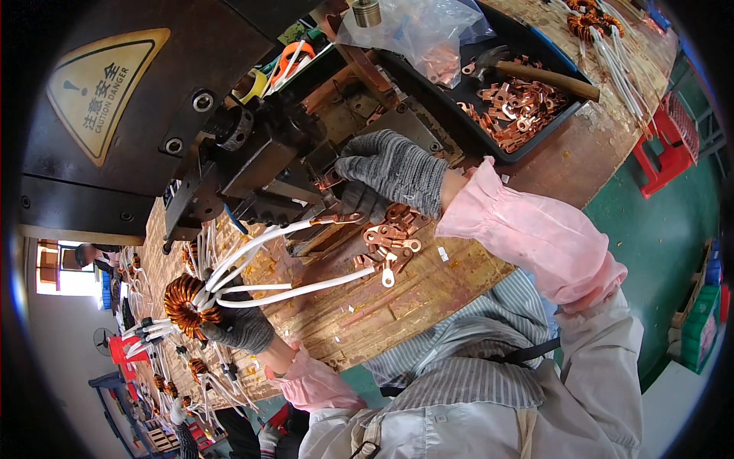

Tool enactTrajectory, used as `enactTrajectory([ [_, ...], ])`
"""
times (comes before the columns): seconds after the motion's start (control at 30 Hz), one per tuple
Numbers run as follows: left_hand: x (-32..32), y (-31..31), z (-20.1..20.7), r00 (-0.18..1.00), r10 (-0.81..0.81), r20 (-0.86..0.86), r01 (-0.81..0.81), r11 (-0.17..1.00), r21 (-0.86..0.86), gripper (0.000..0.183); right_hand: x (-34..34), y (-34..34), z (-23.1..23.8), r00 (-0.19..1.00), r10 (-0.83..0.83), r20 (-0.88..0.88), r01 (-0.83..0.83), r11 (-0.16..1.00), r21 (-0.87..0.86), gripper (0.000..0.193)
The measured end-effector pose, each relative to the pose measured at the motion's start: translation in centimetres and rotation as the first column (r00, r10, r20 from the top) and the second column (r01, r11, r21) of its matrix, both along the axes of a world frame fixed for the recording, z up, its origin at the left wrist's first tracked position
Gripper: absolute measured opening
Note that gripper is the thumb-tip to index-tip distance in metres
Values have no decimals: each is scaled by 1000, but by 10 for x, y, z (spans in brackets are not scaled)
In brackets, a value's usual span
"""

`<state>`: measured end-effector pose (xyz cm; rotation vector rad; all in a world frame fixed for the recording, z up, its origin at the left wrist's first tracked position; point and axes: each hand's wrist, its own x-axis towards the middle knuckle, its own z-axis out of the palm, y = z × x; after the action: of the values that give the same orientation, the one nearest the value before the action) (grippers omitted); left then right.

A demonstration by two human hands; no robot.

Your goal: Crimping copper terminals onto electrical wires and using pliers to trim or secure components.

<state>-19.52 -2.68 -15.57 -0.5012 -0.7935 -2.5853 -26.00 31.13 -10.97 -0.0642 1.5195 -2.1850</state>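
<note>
Orange copper-wound ring coil (182, 306), where?

Ten o'clock of left hand (243, 330), fingers closed on it. Right hand (394, 172), one-thirty, curled at black metal press (264, 145); can't tell its hold.

Done?

Partly, I'd judge: one white insulated lead (294, 228) ends in copper lug (336, 219); second lead (260, 288), coil's three o'clock, shows none.

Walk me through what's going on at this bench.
A person in grey gloves is working at a dark machine. The left hand holds a copper-wound ring coil with white wires stretching toward the machine. One wire has a copper lug on its end, close to the right hand, which is at the machine; whether it grips anything is unclear. Loose lugs lie on the table, and a hammer rests across a black tray holding more.
</note>
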Motion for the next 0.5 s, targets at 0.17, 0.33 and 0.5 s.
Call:
enactTrajectory([
  [0.17, -3, 4, 5, 998, -61, -12, 60, 995, -74, 57, 0, 1, -2, 1000, 8, -10, -8, 1000, -15, 21],
  [0.33, -5, -6, -2, 1000, 11, 29, -9, 998, -67, 57, 3, 2, 0, 1000, 2, 14, -1, 999, -45, 21],
  [0.5, -6, -5, -1, 999, -46, 14, 46, 999, -8, 58, 2, 2, -1, 1000, -1, 2, 1, 1000, -24, 21],
])
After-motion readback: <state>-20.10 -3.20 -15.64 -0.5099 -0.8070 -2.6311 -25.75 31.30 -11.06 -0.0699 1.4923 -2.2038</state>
